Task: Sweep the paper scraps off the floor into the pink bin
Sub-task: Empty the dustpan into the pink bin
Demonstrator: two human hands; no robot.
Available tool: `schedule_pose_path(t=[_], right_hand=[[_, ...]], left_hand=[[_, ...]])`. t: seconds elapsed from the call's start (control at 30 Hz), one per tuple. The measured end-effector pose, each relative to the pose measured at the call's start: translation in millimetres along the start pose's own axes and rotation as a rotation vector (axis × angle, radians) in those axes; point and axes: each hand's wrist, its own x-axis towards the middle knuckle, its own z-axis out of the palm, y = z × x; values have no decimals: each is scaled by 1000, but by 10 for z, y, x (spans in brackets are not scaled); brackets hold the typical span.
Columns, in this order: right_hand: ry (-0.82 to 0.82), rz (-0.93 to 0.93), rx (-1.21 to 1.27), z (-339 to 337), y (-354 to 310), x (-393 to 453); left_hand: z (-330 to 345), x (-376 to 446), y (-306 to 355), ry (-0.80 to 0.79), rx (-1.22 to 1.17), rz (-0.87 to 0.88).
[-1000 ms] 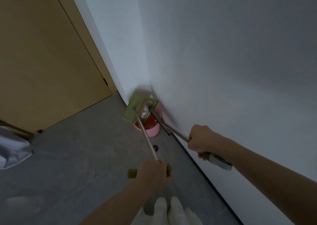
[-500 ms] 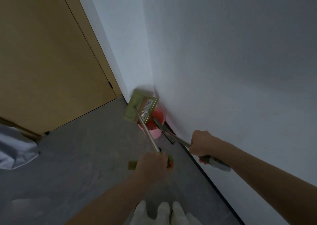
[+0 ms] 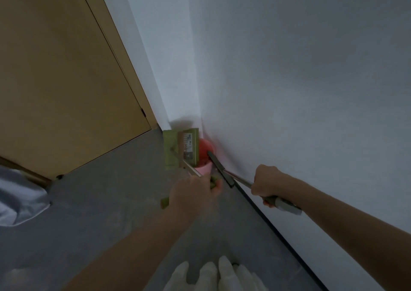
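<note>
The pink bin (image 3: 205, 168) stands on the grey floor in the corner where two white walls meet. A green dustpan (image 3: 180, 149) is tipped up on edge over the bin's left rim, its open side turned toward the bin. My left hand (image 3: 193, 194) grips the green handle at the end of the dustpan's metal pole. My right hand (image 3: 265, 183) grips the handle of a long broom (image 3: 220, 168), whose dark head reaches into the bin's mouth. No paper scraps show on the floor.
A tan wooden door (image 3: 66, 86) fills the left. A white cloth bundle (image 3: 20, 199) lies at the left edge. A black skirting strip (image 3: 278, 230) runs along the right wall. White slippers (image 3: 213, 275) show at the bottom.
The dustpan has tilted more upright and shifted left of the bin, uncovering its mouth. The broom head has drawn nearer and now dips into the bin. The view has moved closer.
</note>
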Motion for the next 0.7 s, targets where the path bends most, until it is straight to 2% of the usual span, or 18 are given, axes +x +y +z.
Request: schedule_pose_path(t=[0.1, 0.2, 0.47, 0.7], right_hand=[[19, 23, 29, 173, -134, -104], [54, 37, 47, 334, -324, -207], [149, 117, 86, 987, -982, -519], [184, 188, 114, 1447, -1247, -876]], left_hand=[[-59, -61, -251, 67, -43, -23], [-113, -115, -527, 64, -115, -48], [-281, -487, -1515, 75, -295, 45], [-585, -859, -1848, 21, -356, 117]])
